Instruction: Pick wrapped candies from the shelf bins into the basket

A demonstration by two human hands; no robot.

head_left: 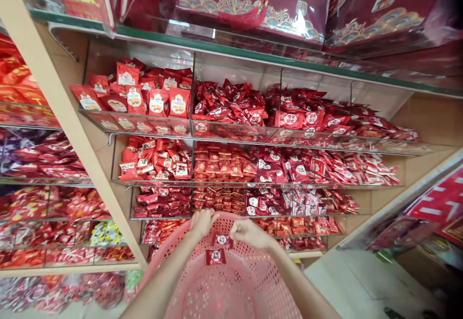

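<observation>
A large pink perforated plastic basket [220, 287] is in front of me at the bottom of the view. My left hand [203, 222] is closed over its far rim. Inside the rim, my right hand [249, 234] pinches a small dark red snack packet [221, 240] with a white label by its right end. Just below it, a second dark red packet [216, 256] shows against the basket's inner wall. Whether that one rests on the wall or is in the air, I cannot tell.
Shelves behind the basket hold red snack packets [159, 157] sorted by clear dividers. A glass shelf [231, 44] with dark red gift boxes [246, 0] juts out above. A wooden upright [72, 116] parts off more shelves on the left. Tiled floor [347, 280] shows at right.
</observation>
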